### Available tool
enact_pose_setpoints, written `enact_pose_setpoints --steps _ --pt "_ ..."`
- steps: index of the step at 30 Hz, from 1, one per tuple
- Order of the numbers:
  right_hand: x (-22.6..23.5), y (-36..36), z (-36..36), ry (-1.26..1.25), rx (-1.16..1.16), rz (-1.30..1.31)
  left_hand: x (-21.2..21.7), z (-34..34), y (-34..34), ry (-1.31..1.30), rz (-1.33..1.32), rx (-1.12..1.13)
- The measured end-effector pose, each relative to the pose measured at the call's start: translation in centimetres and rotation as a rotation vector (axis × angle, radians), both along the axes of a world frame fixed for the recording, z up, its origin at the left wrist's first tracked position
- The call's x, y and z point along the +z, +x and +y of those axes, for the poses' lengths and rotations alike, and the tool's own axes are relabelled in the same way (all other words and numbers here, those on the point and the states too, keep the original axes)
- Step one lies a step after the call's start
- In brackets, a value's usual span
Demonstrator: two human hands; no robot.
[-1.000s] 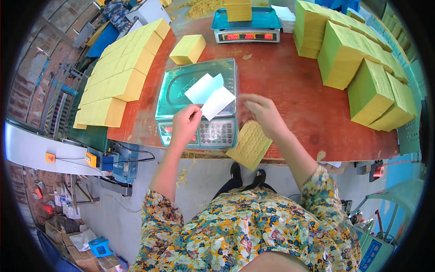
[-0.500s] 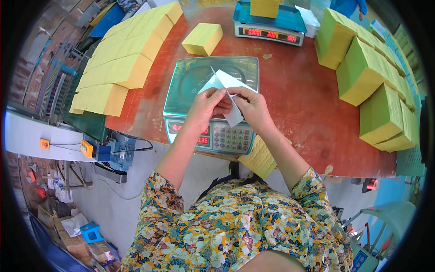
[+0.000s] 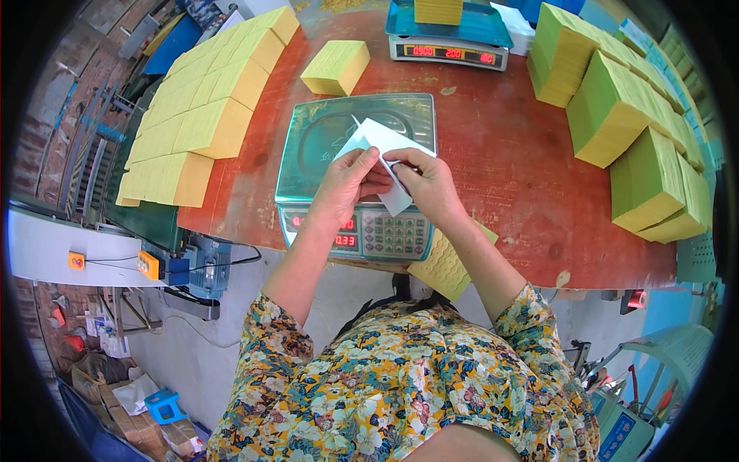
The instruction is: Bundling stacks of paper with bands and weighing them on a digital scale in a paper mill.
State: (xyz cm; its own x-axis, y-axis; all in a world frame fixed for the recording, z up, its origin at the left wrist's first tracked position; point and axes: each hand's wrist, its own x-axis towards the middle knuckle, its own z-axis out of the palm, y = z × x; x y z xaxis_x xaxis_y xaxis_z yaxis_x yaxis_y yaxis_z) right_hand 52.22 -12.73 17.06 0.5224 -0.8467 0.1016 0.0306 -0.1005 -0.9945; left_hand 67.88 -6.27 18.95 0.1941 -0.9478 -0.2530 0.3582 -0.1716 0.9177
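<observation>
Between my hands is a folded sheet of white paper [image 3: 398,202], its corners jutting up and down past my fingers. My left hand [image 3: 356,181] pinches its left side with thumb and fingers, and my right hand [image 3: 422,181] grips it from the right. Both are above the front part of a digital scale [image 3: 300,146] with a metal pan and lit red digits. Whether anything lies inside the fold is hidden. Close to my right forearm, a yellow embossed sheet or stack [image 3: 443,266] sticks out at the table's front edge.
Rows of yellow paper blocks [image 3: 208,115] line the table's left, with more stacks [image 3: 616,108] on the right. One single block [image 3: 336,68] lies beyond the scale. A second scale [image 3: 450,46] at the back carries another yellow block [image 3: 437,11]. The red tabletop [image 3: 508,177] curves round in front.
The view has shifted slightly, so the surroundings sit a little differently. Both hands keep their hold on the paper, with only small finger movement.
</observation>
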Motion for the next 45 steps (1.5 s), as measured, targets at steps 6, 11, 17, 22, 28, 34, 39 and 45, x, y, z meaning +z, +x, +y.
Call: enact_pose_setpoints --steps 6,11,17,22,28,34,39,45 --pt "-0.1 -0.1 0.0 0.005 -0.004 -0.011 0.0 0.0 -0.2 -0.007 -0.005 0.013" --pt "-0.4 -0.1 -0.4 0.068 0.006 -0.037 -0.3 0.1 -0.7 -0.049 0.028 0.123" --pt "0.5 -0.1 0.3 0.025 0.003 -0.036 -0.6 0.3 -1.8 -0.097 -0.048 0.288" --pt "0.8 -0.2 0.4 0.068 0.029 0.091 -0.7 0.2 -2.6 -0.159 -0.131 0.334" --pt "0.6 -0.2 0.4 -0.052 -0.001 0.053 -0.8 0.0 -1.9 -0.142 -0.004 0.258" --pt "0.7 -0.2 0.4 -0.053 -0.002 0.063 -0.8 -0.1 -1.8 -0.139 -0.016 0.235" --pt "0.4 -0.3 0.3 -0.068 -0.007 0.045 -0.7 -0.1 -1.9 -0.141 -0.007 0.23" --pt "0.2 -0.2 0.2 -0.074 -0.003 0.04 -0.7 -0.1 -1.9 -0.142 -0.021 0.239"
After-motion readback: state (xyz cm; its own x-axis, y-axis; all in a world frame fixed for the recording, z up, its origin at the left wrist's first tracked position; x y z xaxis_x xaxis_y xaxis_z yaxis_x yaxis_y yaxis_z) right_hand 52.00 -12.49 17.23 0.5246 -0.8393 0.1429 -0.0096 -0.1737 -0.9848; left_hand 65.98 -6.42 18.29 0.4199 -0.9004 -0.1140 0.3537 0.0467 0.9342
